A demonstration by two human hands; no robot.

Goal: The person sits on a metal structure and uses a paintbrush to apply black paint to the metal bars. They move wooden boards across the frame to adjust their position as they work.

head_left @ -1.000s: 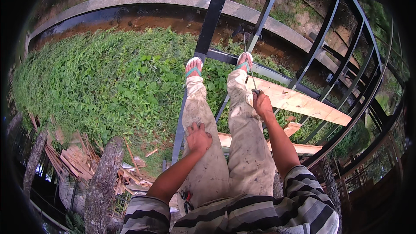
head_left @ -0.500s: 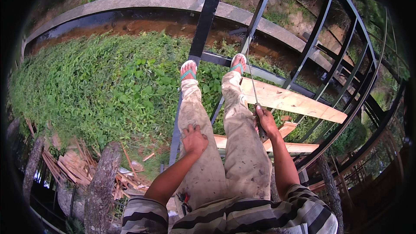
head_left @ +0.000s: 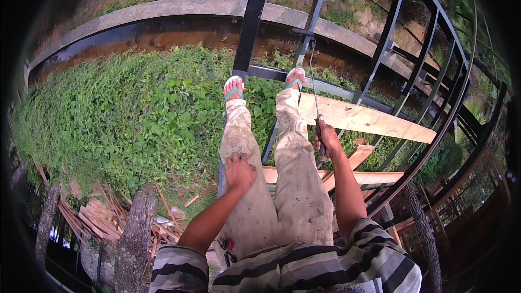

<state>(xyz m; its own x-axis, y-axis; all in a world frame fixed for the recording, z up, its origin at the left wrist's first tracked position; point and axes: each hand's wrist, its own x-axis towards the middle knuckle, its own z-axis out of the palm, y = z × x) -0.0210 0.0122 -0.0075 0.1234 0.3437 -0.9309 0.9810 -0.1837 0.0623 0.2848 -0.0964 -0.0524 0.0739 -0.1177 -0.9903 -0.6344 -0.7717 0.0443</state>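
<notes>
My right hand (head_left: 326, 137) is closed around the dark handle of a tool with a long thin rod (head_left: 313, 84). Its rod points away from me past my right foot, with the tip near a black metal bar (head_left: 309, 21) of the frame. Whether the tip touches the bar, I cannot tell. My left hand (head_left: 240, 172) rests on my left leg just below the knee, fingers loosely spread and holding nothing. Both feet, in sandals with green straps, are on the frame's dark crossbar (head_left: 268, 72).
A wooden plank (head_left: 369, 119) spans the frame on the right, with more boards (head_left: 353, 160) below it. Green plants (head_left: 157, 97) cover the ground far beneath me. Tree trunks (head_left: 135, 228) and a scrap-wood pile (head_left: 100, 217) stand lower left. A curved concrete edge (head_left: 179, 6) runs behind.
My right hand has moved slightly left and away from me, and the rod now stands more upright, its tip farther out. My left hand stays on my leg. The view has shifted a little.
</notes>
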